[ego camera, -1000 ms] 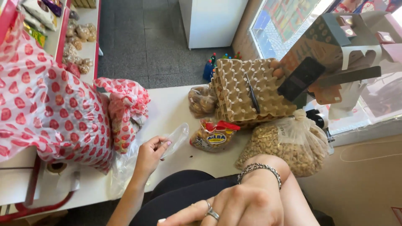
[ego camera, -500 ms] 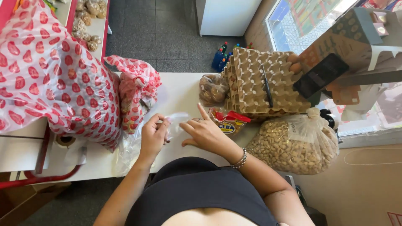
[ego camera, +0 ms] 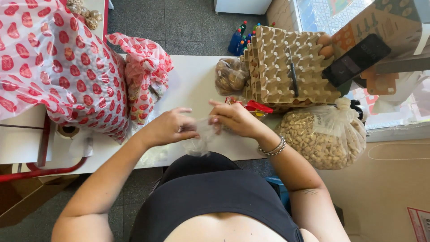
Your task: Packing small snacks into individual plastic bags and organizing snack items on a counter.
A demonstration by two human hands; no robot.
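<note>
My left hand and my right hand meet over the front edge of a white table. Between them they pinch a small clear plastic bag, which hangs slack below the fingers. My right wrist wears metal bracelets. Partly hidden behind my right hand lies a small packet with red and yellow print.
A large white bag with red strawberry print and a smaller one stand at the left. At the right are stacked cardboard egg trays holding two eggs, a knotted clear bag of pale nuts, a small bag of brown pieces and a dark phone.
My right hand came down from near the camera to the table and joined my left hand on the clear bag, which was lifted off the tabletop.
</note>
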